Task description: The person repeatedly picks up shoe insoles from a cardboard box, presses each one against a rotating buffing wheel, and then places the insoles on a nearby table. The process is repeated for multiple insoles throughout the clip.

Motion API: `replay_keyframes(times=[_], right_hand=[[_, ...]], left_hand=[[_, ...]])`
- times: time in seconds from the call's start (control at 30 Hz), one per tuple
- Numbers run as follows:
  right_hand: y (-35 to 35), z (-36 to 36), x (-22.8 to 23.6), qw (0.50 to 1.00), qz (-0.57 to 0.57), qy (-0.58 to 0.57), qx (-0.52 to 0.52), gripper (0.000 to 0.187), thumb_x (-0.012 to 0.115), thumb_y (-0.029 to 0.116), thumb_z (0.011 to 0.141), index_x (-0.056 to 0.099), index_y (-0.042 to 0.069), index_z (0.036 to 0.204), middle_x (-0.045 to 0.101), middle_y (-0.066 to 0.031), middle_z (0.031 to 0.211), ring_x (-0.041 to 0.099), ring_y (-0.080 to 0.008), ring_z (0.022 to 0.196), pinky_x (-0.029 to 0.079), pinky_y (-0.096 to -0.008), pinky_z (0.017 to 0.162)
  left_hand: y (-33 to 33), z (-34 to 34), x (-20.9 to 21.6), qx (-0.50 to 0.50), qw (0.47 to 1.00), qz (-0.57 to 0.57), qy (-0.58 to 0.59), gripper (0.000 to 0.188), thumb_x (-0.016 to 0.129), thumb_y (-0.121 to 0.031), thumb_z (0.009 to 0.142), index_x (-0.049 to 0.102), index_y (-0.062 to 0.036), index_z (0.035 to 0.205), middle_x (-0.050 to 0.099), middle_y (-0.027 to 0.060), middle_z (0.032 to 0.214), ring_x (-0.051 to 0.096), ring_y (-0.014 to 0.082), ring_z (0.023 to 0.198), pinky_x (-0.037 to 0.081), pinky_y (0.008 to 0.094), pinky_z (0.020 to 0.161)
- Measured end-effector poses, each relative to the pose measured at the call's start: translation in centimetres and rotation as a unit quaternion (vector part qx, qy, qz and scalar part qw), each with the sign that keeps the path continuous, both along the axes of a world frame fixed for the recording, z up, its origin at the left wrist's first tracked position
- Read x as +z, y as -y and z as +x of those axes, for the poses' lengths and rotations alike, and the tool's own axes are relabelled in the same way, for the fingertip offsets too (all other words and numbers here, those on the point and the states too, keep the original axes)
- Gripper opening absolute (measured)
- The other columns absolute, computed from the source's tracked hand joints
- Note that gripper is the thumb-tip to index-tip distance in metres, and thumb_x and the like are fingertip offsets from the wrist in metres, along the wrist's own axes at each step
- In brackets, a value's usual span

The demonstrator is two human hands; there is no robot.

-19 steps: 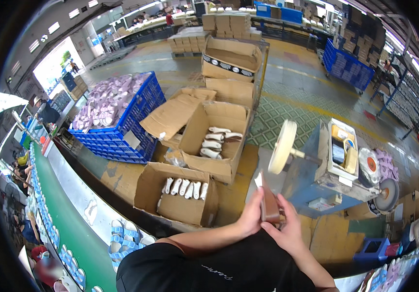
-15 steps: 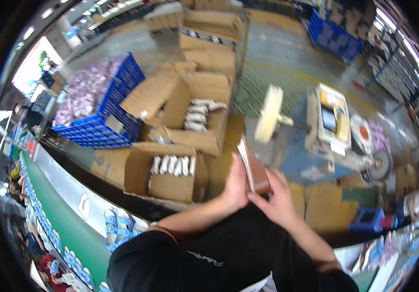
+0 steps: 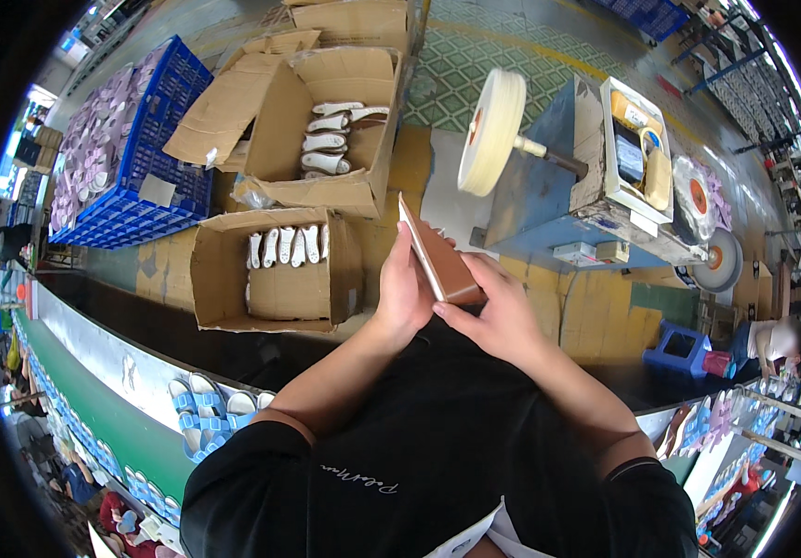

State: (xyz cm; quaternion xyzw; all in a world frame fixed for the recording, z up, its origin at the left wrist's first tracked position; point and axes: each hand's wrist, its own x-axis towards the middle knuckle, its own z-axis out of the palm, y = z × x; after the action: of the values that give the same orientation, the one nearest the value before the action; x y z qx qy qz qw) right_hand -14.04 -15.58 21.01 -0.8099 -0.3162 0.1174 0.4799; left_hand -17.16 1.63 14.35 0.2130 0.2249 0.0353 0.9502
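Note:
Both hands hold a flat brown piece with a pale edge (image 3: 445, 268), tilted with its narrow end pointing up and away; its exact kind I cannot tell. My left hand (image 3: 404, 296) is wrapped along its left, pale side, with the thumb upright against it. At the near right corner, my right hand (image 3: 501, 314) pinches it between thumb and fingers. Some fingertips are hidden behind the piece. Just beyond my hands stands a cream polishing wheel (image 3: 493, 132) on a machine shaft (image 3: 549, 156).
Left of my hands, a small carton (image 3: 289, 299) and a larger carton (image 3: 275, 144) hold white shoe parts. A blue crate (image 3: 172, 139) is heaped with purple pieces. Blue sandals (image 3: 205, 414) stand by a green conveyor (image 3: 93, 367). A tool tray (image 3: 616, 172) tops the machine.
My view has tilted downward, so the cartons and wheel sit higher in the picture. The brown piece stays in both hands, with its broad face now showing more.

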Motion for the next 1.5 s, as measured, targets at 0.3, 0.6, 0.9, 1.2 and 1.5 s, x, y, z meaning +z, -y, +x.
replay_keyframes(times=[0.3,0.6,0.9,1.2,1.5], right_hand=[[-1.2,4.4,-8.9,0.952,0.055,-0.278,-0.119,0.035,0.084,0.019,0.107,0.071,-0.002,0.132,0.078,-0.0037,0.103,0.072,-0.0101,0.094,0.059,-0.0302,0.083],[-1.4,9.5,-15.3,0.954,-0.042,-0.210,-0.210,0.045,0.082,0.035,0.107,0.068,-0.007,0.105,0.070,-0.0237,0.090,0.071,-0.0351,0.076,0.056,-0.0453,0.071],[-2.5,11.8,-16.5,0.974,-0.058,-0.115,-0.186,0.038,0.080,0.028,0.110,0.065,-0.006,0.107,0.069,-0.0106,0.078,0.064,-0.0182,0.066,0.052,-0.0362,0.063],[-3.7,12.5,-15.2,0.972,-0.054,-0.136,-0.186,0.041,0.080,0.033,0.108,0.071,-0.006,0.117,0.070,-0.0247,0.102,0.070,-0.0406,0.083,0.057,-0.0479,0.076],[-3.6,12.1,-14.5,0.970,-0.094,-0.124,-0.186,0.041,0.078,0.033,0.109,0.070,-0.006,0.115,0.071,-0.0253,0.106,0.071,-0.0405,0.083,0.056,-0.0494,0.074]], left_hand=[[1.7,8.1,-8.4,-0.079,0.978,-0.034,-0.190,0.054,0.041,-0.060,0.123,0.060,-0.0097,0.132,0.067,0.0083,0.121,0.069,0.0259,0.111,0.059,0.0496,0.100],[1.9,15.3,-14.3,-0.157,0.957,-0.033,-0.242,0.057,0.030,-0.053,0.126,0.062,-0.0060,0.132,0.070,0.0128,0.116,0.071,0.0295,0.103,0.062,0.0525,0.092],[1.2,18.0,-15.1,-0.134,0.946,-0.058,-0.289,0.061,0.028,-0.049,0.126,0.062,-0.0021,0.145,0.074,0.0168,0.131,0.073,0.0336,0.113,0.061,0.0513,0.101],[0.4,18.6,-14.2,-0.139,0.941,-0.037,-0.305,0.061,0.033,-0.050,0.126,0.060,-0.0008,0.150,0.072,0.0200,0.134,0.073,0.0368,0.118,0.060,0.0562,0.106],[0.4,18.3,-13.3,-0.162,0.941,-0.063,-0.291,0.055,0.035,-0.048,0.126,0.062,-0.0028,0.142,0.073,0.0179,0.127,0.074,0.0344,0.112,0.061,0.0536,0.101]])
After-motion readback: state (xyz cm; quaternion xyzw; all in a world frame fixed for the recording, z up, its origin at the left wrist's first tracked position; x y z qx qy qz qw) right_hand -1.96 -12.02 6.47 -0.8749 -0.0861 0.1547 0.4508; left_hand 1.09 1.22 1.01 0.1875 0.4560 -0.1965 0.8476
